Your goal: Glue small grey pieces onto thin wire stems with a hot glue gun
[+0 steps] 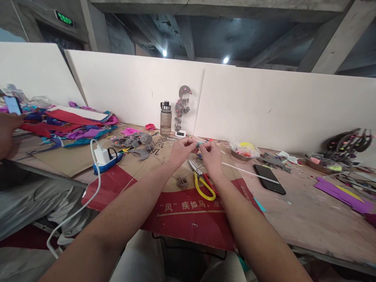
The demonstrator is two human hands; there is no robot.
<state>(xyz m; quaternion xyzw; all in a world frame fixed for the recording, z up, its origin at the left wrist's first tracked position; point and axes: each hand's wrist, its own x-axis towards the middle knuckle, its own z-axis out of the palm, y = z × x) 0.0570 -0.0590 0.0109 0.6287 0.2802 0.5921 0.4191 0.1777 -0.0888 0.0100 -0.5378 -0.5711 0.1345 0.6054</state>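
Two bare hands work just beyond the scissors [199, 171], nearly meeting in the head view. The left hand [183, 150] has its thumb and fingertips drawn together, and the right hand [212, 156] is pinched much the same way; between them sits one small teal piece [199, 143], too small to name. I can't tell which fingers bear it. Just left of the scissors lies one coil of grey yarn [182, 181]. Beyond them stand one bottle [166, 119] and one small white timer [180, 133]; to their right are one black phone [269, 179] and two bowls [241, 155]. Far left of them, another person's hand [8, 127] holds a lit phone [12, 105]. The cardboard [188, 223] reaches from under the scissors toward the lap; right of it, bare tabletop [305, 219] runs to the near edge.
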